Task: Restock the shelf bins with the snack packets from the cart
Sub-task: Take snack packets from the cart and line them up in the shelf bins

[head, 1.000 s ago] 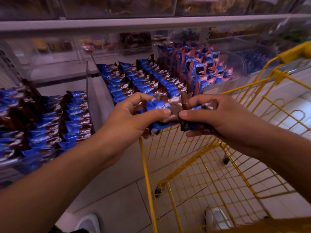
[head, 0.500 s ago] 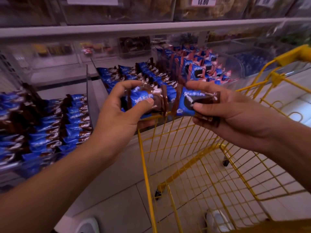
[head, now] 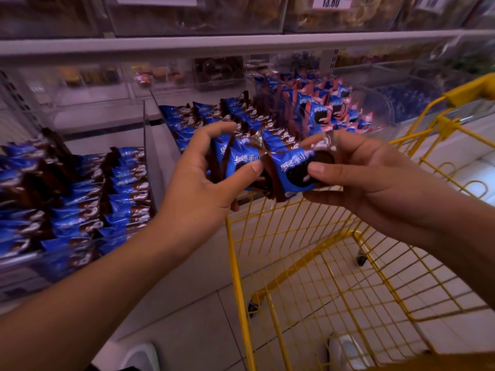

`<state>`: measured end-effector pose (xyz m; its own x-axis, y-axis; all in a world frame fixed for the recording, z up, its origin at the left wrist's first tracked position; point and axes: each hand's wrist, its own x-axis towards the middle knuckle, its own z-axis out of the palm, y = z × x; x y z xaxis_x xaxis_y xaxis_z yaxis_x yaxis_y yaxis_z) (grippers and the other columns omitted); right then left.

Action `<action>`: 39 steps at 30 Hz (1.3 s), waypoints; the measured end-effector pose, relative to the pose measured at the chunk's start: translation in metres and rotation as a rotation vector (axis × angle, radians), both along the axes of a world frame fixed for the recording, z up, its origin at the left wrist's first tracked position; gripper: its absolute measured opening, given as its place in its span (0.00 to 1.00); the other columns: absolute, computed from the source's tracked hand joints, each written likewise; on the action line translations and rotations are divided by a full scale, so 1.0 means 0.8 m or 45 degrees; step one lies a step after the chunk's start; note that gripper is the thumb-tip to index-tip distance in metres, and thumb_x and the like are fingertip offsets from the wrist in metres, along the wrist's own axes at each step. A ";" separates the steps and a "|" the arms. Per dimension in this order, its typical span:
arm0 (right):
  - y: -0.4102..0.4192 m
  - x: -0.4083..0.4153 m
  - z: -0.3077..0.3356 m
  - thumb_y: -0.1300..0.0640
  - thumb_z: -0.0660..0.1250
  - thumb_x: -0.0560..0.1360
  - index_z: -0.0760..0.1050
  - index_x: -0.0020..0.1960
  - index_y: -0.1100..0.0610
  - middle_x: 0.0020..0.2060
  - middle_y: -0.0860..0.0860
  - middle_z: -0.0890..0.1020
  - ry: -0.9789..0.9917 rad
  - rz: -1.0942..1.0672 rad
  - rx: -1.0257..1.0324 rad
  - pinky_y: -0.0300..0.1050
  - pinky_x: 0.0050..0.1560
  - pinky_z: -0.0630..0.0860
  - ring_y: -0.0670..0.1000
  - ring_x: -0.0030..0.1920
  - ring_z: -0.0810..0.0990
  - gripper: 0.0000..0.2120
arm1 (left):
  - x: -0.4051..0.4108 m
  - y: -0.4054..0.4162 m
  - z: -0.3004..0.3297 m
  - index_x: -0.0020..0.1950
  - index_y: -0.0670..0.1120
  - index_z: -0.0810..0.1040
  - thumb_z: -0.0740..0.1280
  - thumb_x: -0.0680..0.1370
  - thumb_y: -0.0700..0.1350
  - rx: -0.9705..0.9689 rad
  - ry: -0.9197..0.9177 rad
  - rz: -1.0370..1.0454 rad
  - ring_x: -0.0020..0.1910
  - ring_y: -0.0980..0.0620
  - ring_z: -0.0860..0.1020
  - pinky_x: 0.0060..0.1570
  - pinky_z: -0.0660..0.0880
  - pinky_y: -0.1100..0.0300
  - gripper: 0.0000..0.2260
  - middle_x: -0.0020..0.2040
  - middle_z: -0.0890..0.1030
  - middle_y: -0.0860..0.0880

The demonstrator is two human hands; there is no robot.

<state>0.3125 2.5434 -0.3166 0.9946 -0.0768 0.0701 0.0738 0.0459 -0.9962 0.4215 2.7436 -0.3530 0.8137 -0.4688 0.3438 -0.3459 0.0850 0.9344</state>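
My left hand grips a small stack of blue-and-brown snack packets between thumb and fingers. My right hand pinches another blue packet showing a dark cookie; its brown end touches the left stack. Both are held over the front rim of the yellow wire cart, whose basket looks bare. Behind my hands, the middle clear shelf bin holds neat rows of the same packets. The left bin is also filled with them.
A bin with blue-and-pink packets stands to the right of the middle one. An upper shelf carries clear boxes and a price tag reading 13.80. White shoes stand on the tiled floor under the cart.
Both hands rose from the cart rim towards the shelf bins with the packets. They parted half a second ago, and the two bundles now touch again.
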 end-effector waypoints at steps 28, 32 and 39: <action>0.045 0.001 -0.011 0.49 0.83 0.60 0.72 0.57 0.46 0.53 0.45 0.83 -0.266 -0.134 -0.692 0.46 0.50 0.83 0.47 0.53 0.84 0.30 | -0.027 -0.006 0.005 0.49 0.68 0.72 0.62 0.75 0.60 0.031 0.339 -0.201 0.32 0.54 0.83 0.25 0.75 0.57 0.04 0.41 0.84 0.58; 0.072 0.019 0.025 0.45 0.84 0.58 0.68 0.68 0.48 0.56 0.41 0.80 -0.287 -0.096 -1.016 0.39 0.53 0.80 0.41 0.56 0.81 0.44 | -0.021 0.023 0.032 0.48 0.65 0.73 0.59 0.83 0.54 0.036 0.183 -0.048 0.29 0.55 0.81 0.23 0.74 0.60 0.06 0.39 0.84 0.58; 0.174 0.111 0.066 0.36 0.79 0.53 0.77 0.60 0.51 0.51 0.46 0.81 -0.450 0.080 -1.411 0.51 0.56 0.77 0.47 0.51 0.80 0.39 | 0.029 0.116 0.051 0.49 0.57 0.69 0.63 0.81 0.44 -0.073 0.212 0.328 0.38 0.56 0.83 0.41 0.80 0.57 0.07 0.43 0.82 0.52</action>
<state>0.4010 2.6824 -0.2636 0.9060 0.2490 0.3424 0.3841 -0.8236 -0.4173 0.4448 2.8368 -0.3124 0.9505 -0.2237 0.2155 -0.2052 0.0685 0.9763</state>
